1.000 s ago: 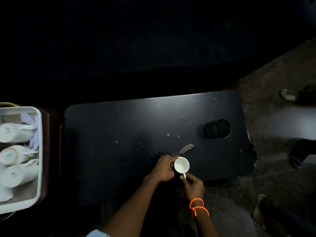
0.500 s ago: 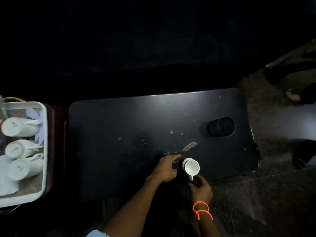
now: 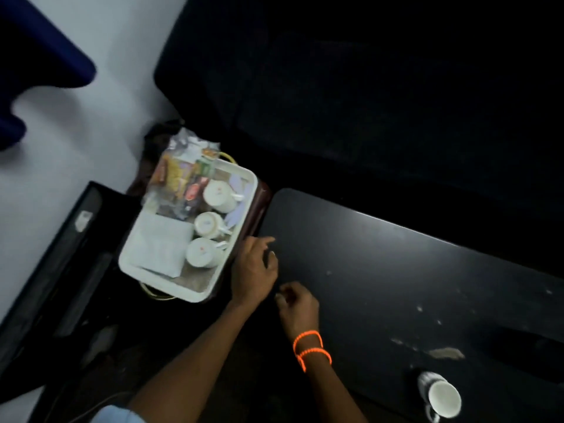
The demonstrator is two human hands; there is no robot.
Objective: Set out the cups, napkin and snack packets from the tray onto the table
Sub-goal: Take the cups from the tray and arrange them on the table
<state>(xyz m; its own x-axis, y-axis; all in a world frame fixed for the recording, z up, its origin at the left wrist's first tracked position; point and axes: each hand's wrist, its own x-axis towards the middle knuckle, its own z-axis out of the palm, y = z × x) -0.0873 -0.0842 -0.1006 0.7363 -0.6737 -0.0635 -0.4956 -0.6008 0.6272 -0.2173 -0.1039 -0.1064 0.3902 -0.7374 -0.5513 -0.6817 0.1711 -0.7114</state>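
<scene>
A: Where the white tray (image 3: 195,293) sits left of the black table (image 3: 381,270), what does it hold?
B: Three glossy white cups (image 3: 204,254) lying on their sides, a folded napkin (image 3: 160,244), crinkled snack packets (image 3: 180,175)
A: Hands?
B: Left hand (image 3: 253,271) beside the tray, fingers loosely spread, empty. Right hand (image 3: 297,306) curled, empty. One cup (image 3: 442,398) stands at the table's near edge

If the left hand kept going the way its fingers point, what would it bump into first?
The left hand has its fingers aimed up and right, over the bare black table. That line looks free; the tray lies to its left. Height above the table is unclear.
</scene>
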